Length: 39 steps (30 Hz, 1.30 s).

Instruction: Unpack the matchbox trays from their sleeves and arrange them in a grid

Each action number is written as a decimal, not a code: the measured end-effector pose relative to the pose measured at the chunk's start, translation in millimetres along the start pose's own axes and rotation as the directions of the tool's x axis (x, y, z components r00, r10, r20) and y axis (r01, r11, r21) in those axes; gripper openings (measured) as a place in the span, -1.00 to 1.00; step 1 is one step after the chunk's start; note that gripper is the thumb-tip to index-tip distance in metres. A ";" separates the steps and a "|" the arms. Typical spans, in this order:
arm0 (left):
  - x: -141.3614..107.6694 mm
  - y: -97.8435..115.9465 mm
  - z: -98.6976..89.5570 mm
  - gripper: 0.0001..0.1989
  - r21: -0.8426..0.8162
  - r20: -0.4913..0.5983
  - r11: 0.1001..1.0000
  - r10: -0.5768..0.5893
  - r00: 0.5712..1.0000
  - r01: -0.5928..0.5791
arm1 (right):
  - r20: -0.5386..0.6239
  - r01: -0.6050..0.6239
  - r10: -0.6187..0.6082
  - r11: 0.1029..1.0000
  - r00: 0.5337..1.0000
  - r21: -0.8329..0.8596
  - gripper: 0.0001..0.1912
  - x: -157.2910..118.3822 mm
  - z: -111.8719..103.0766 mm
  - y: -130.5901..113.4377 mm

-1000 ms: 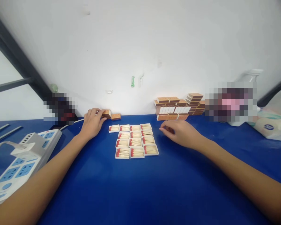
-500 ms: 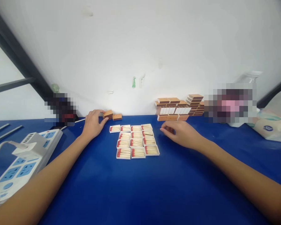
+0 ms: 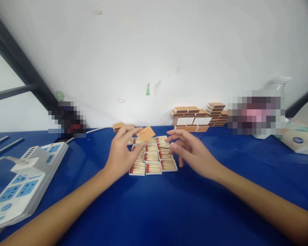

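Note:
My left hand pinches an orange matchbox by its edges, held above the rows of matchbox trays. Those white trays lie side by side on the blue table, each filled with red-tipped matches. Over the right edge of the rows hovers my right hand, its fingers apart and slightly curled, with nothing in them. More matchboxes lie behind my left hand by the wall, partly hidden by its fingers.
A stack of matchboxes stands against the wall at the back right. A white power strip with a plugged-in adapter lies at the left. On the far right is a tissue pack. Metal rods rest at the far left.
My left hand has picked up a matchbox from the back left and carried it right, over the trays. My right hand has opened its fingers and shifted slightly left.

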<state>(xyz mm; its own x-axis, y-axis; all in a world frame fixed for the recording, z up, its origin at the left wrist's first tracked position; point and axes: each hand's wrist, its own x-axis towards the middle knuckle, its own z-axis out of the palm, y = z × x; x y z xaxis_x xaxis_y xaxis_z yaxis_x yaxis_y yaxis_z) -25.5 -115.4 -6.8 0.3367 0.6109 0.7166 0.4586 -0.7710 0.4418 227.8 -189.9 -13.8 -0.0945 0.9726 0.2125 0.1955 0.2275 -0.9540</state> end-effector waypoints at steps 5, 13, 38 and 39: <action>-16.3 37.8 2.6 -0.66 -0.138 0.091 0.989 -0.047 0.995 0.059 | 0.004 0.003 -0.004 0.985 1.000 0.173 -0.50 -15.4 24.2 -13.3; -18.7 40.4 3.4 -0.67 -0.217 0.093 0.957 -0.177 0.980 0.193 | 0.087 -0.142 0.122 0.946 0.989 0.291 -0.51 -16.6 21.5 -20.7; -26.0 37.8 4.2 -0.56 -0.132 0.153 0.989 -0.042 0.987 0.062 | 0.017 -0.226 0.225 0.967 0.974 0.122 -0.55 -15.8 13.0 -17.6; -25.9 37.4 4.3 -0.58 -0.122 0.147 0.990 -0.047 0.988 0.066 | 0.003 -0.222 0.223 0.968 0.975 0.117 -0.53 -15.0 11.9 -17.3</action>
<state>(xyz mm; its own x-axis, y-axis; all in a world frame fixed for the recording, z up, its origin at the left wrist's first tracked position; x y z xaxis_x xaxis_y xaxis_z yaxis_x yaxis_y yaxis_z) -13.6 -159.3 -11.2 0.4320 0.6664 0.6076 0.3759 -0.7455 0.5503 214.3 -209.1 -3.0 -0.0513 0.9987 -0.0061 0.0960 -0.0012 -0.9954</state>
